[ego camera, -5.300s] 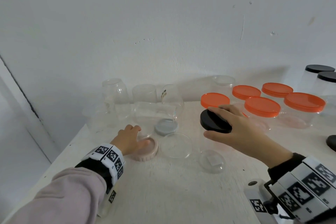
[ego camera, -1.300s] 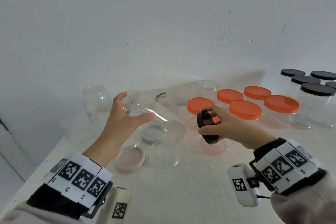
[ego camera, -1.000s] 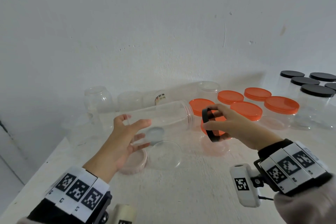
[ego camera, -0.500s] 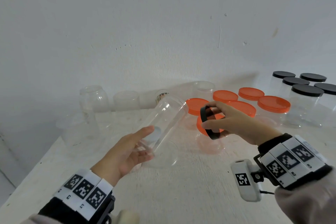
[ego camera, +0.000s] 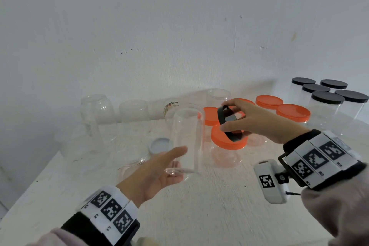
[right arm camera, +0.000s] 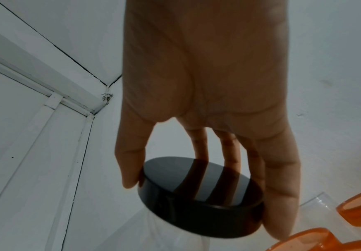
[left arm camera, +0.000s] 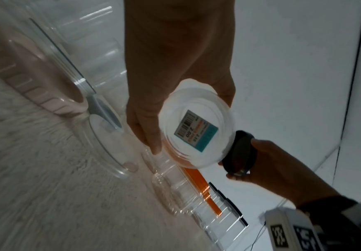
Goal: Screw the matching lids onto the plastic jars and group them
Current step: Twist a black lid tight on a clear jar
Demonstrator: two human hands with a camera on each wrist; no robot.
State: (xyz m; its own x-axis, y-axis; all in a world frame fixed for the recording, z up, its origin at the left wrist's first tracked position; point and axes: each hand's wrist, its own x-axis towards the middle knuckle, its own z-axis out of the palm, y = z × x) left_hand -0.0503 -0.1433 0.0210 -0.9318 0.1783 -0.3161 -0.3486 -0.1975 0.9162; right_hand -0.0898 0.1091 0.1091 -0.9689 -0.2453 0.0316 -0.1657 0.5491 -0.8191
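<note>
Left grip (ego camera: 159, 168) clamps the tall clear plastic jar (ego camera: 187, 138) upright; at 3 o'clock, right grip (ego camera: 253, 120) pinches the round black plastic lid (ego camera: 229, 124).

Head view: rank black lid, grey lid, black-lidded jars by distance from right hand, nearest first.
1. black lid: pinched in the right hand.
2. grey lid: on the table, to its left, beyond the clear jar.
3. black-lidded jars: far right, by the wall.

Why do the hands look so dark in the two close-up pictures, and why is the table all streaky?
In both wrist views the bright white wall behind leaves the left hand and right hand shadowed; the table streaks in the left wrist view from motion blur; the head view is evenly lit, and the black lid reflects finger shadows.
</note>
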